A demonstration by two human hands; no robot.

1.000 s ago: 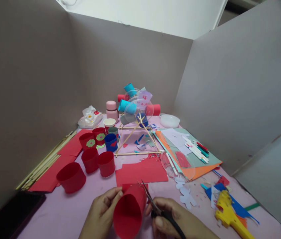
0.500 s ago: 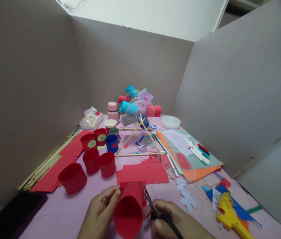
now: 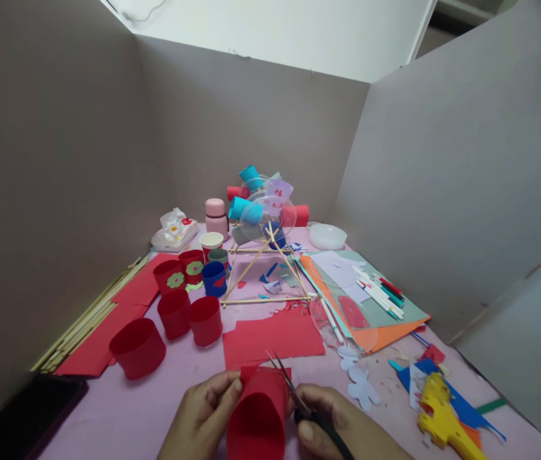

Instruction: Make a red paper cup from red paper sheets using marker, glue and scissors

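Observation:
A red paper cylinder [image 3: 263, 399] with a flat red piece at its far end is pinched on its left side by my left hand [image 3: 206, 412]. My right hand [image 3: 330, 418] is wrapped round the black handles of scissors [image 3: 292, 386]. The scissor blades are parted and point up and away, at the upper right edge of the red paper. Beyond them lies a torn-edged red sheet [image 3: 273, 338]. Several short red cups, one of them [image 3: 137, 348] nearest, stand to the left, with a blue cup [image 3: 213, 278] behind.
A stick frame [image 3: 265, 299] with clear discs and coloured cylinders stands at the back centre. A yellow glue gun [image 3: 440, 415] lies at right, below markers [image 3: 380, 294] and coloured sheets. At left are wooden sticks [image 3: 76, 326] and a dark flat object [image 3: 25, 415].
The red cylinder and my left hand have shifted slightly right and down. The scissor blades now show more clearly above the paper, their tips parted.

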